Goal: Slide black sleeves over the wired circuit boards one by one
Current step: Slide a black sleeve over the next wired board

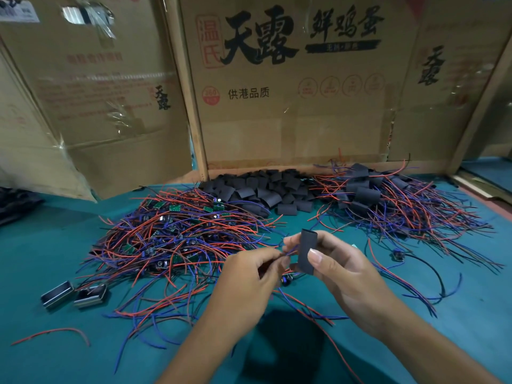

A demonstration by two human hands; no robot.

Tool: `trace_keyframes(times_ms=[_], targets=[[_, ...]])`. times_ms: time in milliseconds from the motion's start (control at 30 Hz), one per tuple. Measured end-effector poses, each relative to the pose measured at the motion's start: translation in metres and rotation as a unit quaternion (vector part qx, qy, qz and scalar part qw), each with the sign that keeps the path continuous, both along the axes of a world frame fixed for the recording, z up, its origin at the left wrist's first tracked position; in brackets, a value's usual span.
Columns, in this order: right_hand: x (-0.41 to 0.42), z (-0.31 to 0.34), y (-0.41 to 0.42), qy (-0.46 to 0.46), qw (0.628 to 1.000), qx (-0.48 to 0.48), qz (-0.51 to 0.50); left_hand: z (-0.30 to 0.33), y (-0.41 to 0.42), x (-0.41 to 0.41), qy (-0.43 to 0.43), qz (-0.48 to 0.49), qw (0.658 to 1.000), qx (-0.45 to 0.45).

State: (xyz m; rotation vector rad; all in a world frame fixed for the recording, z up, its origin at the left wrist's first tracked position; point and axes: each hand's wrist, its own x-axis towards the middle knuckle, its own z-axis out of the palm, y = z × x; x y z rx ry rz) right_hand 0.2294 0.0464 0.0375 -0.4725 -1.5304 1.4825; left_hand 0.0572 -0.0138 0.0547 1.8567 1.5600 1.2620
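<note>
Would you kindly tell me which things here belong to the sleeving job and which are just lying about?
Part of the job:
- black sleeve pinched in the right hand
- wires pinched by the left hand
- pile of unsleeved boards
- heap of loose sleeves
- sleeved pile

Lying about:
- two metal clips
- stray red wire
- cardboard boxes

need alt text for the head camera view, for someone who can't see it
A person's right hand holds a black sleeve upright while the left hand pinches red and blue wire ends beside it. Behind on the green table lie a pile of wired circuit boards, loose sleeves and finished pieces.
</note>
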Motion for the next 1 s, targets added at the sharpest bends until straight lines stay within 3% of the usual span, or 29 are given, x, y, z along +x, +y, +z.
trace_keyframes(times_ms=[167, 367, 433, 500, 600, 700, 1000], targets=[[0.003, 0.002, 0.003, -0.012, 0.999, 0.029, 0.002, 0.006, -0.001, -0.002, -0.093, -0.026, 0.995, -0.017], [0.024, 0.014, 0.02, -0.012, 0.993, 0.063, -0.1, 0.009, 0.0, -0.016, -0.105, 0.029, 0.994, 0.0], [0.032, 0.015, 0.026, -0.095, 0.973, 0.116, -0.178, 0.01, 0.0, -0.02, -0.118, 0.044, 0.992, 0.016], [0.038, 0.014, 0.029, -0.2, 0.929, 0.201, -0.237, 0.011, -0.001, -0.022, -0.129, 0.054, 0.99, 0.033], [0.034, 0.011, 0.025, -0.271, 0.885, 0.281, -0.254, 0.011, -0.001, -0.021, -0.142, 0.043, 0.988, 0.032], [0.029, 0.009, 0.022, -0.282, 0.87, 0.299, -0.271, 0.01, -0.001, -0.019, -0.145, 0.036, 0.988, 0.027], [0.026, 0.008, 0.018, -0.255, 0.872, 0.302, -0.289, 0.011, -0.003, -0.015, -0.158, 0.009, 0.987, -0.012]])
